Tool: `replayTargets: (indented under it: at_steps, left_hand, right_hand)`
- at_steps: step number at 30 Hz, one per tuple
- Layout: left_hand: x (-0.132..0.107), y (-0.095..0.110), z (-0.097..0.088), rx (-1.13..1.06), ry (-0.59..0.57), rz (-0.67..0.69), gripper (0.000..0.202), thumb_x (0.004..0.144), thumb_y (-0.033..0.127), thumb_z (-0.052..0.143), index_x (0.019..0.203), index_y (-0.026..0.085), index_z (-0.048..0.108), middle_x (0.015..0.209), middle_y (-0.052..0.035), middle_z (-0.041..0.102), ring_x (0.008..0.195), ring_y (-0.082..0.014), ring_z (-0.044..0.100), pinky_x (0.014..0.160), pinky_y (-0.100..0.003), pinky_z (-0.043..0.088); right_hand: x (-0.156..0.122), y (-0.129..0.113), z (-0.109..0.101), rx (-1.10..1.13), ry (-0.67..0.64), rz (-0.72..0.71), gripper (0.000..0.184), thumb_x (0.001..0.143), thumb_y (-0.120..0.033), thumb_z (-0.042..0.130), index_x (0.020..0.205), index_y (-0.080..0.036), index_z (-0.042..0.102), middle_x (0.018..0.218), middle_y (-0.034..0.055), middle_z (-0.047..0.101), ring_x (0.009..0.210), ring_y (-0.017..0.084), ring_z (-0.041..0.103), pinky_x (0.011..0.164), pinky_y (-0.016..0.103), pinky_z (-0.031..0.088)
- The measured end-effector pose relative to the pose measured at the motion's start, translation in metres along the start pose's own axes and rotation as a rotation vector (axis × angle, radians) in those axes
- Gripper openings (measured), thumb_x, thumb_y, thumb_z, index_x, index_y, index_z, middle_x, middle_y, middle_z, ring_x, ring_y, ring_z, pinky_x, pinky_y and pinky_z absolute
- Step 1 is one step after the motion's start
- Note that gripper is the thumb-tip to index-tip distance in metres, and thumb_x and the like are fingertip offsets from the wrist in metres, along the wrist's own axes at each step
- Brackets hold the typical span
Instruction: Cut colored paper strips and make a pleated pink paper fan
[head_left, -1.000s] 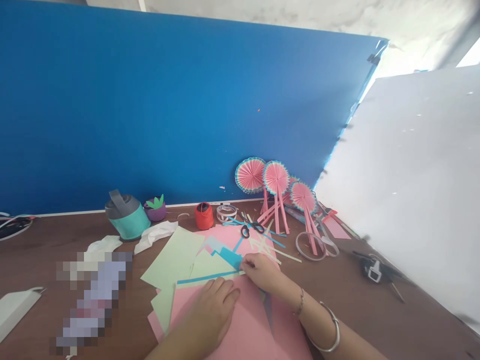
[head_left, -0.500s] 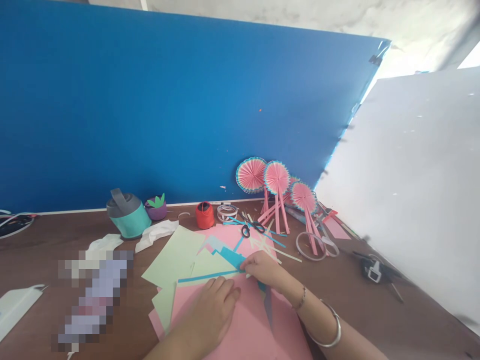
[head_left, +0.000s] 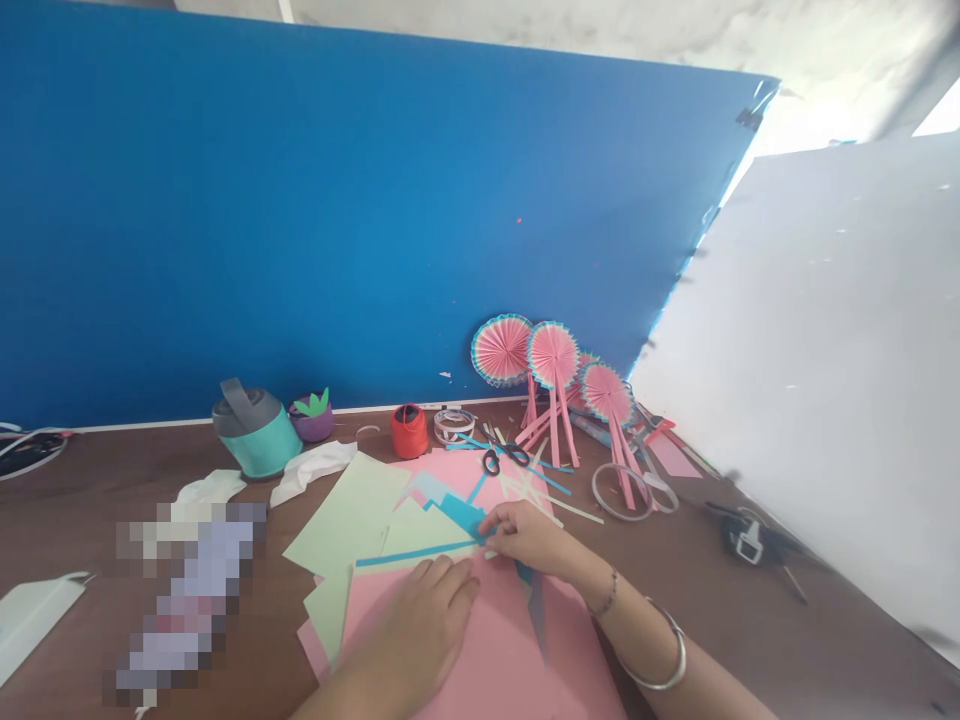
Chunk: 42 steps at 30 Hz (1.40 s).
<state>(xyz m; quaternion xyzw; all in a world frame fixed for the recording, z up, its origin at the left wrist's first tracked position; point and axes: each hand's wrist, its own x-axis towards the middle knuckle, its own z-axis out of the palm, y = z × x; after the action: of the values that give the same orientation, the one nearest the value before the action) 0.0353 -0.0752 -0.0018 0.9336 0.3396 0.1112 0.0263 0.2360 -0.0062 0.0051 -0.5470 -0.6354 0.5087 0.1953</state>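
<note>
A pink sheet of paper (head_left: 517,640) lies in front of me, with a pale green strip and a narrow blue paper strip (head_left: 412,553) along its far edge. My left hand (head_left: 431,620) rests flat on the pink sheet just below the strips, fingers stretched out. At the strip's right end, my right hand (head_left: 525,538) has thumb and fingers pinched together on the blue strip. Beneath and beyond lie pale green sheets (head_left: 352,510) and a blue paper piece (head_left: 459,512). Black-handled scissors (head_left: 504,457) lie past my right hand among cut strips.
Pink pleated paper rosettes (head_left: 553,354) with tails lean on the blue board (head_left: 300,200). Left stand a teal-and-grey pot (head_left: 261,445) and a purple pot (head_left: 313,425). A red roll (head_left: 409,432) and tape rolls (head_left: 622,492) sit behind. A hot glue gun-like black object (head_left: 750,540) lies right.
My right hand has shifted very slightly, its fingers still at the right end of the blue strip. My left hand stays on the pink sheet.
</note>
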Motion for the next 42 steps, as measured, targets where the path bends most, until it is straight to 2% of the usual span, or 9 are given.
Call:
replayTargets:
  at_steps: [6, 10, 18, 29, 42]
  left_hand:
    - [0.0, 0.0, -0.003, -0.038, -0.003, 0.001, 0.036, 0.089, 0.015, 0.035, 0.12, 0.017, 0.052, 0.118, -0.01, 0.059, 0.106, -0.024, 0.051, 0.092, -0.04, 0.041]
    - [0.001, 0.001, -0.006, -0.079, 0.014, -0.021, 0.036, 0.088, 0.014, 0.036, 0.12, 0.019, 0.052, 0.12, -0.0099, 0.057, 0.105, -0.0234, 0.052, 0.09, -0.04, 0.042]
    - [0.005, 0.003, -0.01, -0.1, -0.037, -0.071, 0.034, 0.083, 0.011, 0.042, 0.113, 0.017, 0.056, 0.12, -0.0119, 0.057, 0.104, -0.0255, 0.052, 0.089, -0.043, 0.046]
    - [0.006, 0.005, -0.015, -0.117, -0.041, -0.084, 0.034, 0.082, 0.01, 0.042, 0.111, 0.016, 0.057, 0.12, -0.0122, 0.058, 0.103, -0.0257, 0.052, 0.089, -0.044, 0.046]
    - [0.004, 0.002, -0.01, -0.132, -0.049, -0.09, 0.033, 0.085, 0.013, 0.04, 0.114, 0.018, 0.054, 0.126, -0.0107, 0.054, 0.106, -0.0252, 0.049, 0.091, -0.044, 0.044]
  right_hand:
    - [0.006, 0.009, 0.004, -0.106, 0.086, -0.107, 0.017, 0.069, -0.013, 0.056, 0.085, -0.014, 0.063, 0.053, -0.0044, 0.056, 0.049, 0.009, 0.05, 0.049, 0.019, 0.035]
    - [0.007, 0.014, 0.008, -0.238, 0.148, -0.124, 0.02, 0.07, -0.014, 0.056, 0.088, -0.016, 0.064, 0.058, -0.003, 0.059, 0.054, 0.011, 0.052, 0.051, 0.019, 0.035]
    - [0.005, 0.011, 0.008, -0.299, 0.136, -0.113, 0.021, 0.073, -0.014, 0.055, 0.092, -0.016, 0.063, 0.062, -0.0021, 0.061, 0.055, 0.01, 0.052, 0.051, 0.019, 0.034]
    - [0.003, 0.008, 0.01, -0.346, 0.16, -0.137, 0.022, 0.074, -0.015, 0.056, 0.094, -0.016, 0.063, 0.064, -0.0016, 0.061, 0.058, 0.012, 0.053, 0.053, 0.02, 0.034]
    - [0.003, 0.008, 0.011, -0.403, 0.178, -0.151, 0.026, 0.072, -0.014, 0.056, 0.096, -0.018, 0.064, 0.066, -0.0009, 0.063, 0.062, 0.012, 0.055, 0.056, 0.02, 0.034]
